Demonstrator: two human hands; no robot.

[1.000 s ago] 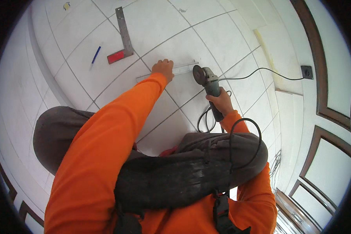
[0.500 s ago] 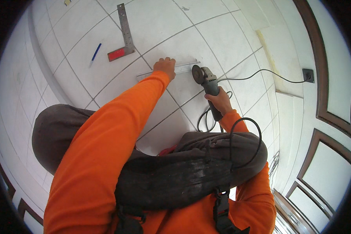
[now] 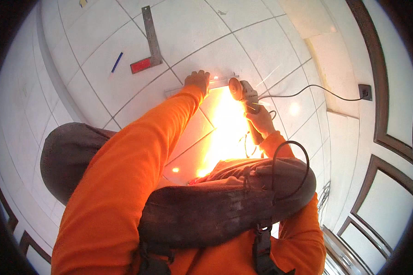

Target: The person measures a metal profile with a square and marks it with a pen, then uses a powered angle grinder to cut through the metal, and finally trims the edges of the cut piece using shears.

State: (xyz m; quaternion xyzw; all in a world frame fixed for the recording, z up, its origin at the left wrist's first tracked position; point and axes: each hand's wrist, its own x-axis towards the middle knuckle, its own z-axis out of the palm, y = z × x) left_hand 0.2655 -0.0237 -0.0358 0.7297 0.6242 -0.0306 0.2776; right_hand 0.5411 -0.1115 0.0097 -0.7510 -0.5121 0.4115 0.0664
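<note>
Best to work low and steady over the tiled floor (image 3: 202, 57), minding its surface beneath the cut. Pouring back toward the body from the cut, a broad, glaring stream of sparks (image 3: 226, 123); wise to swing the folded leg (image 3: 287, 176) on the right out of its path, or to turn the throw aside. With the grinder (image 3: 250, 94), better to press lightly and evenly, without twisting or forcing. Safer, too, to clamp the metal strip (image 3: 220, 83) and free both hands for the tool. Gripped at present by the right hand (image 3: 260, 120) alone, closed round the grinder's body. Bearing down near the strip's middle, the left hand (image 3: 198, 81), fingers bunched together; cannot tell whether pinching the edges or only pressing. Advisable to shift that hand farther left, away from the disc (image 3: 235, 89).

As for direction: grinder with head pointing away from the body and leaning a little left, long axis running from near the folded leg out to the strip's right-hand part. Metal strip flat on the floor ahead, long axis running left to right, right end slanted slightly farther off, roughly square to the grinder. Disc apparently set across the strip; exact contact lost in the glare.
</note>
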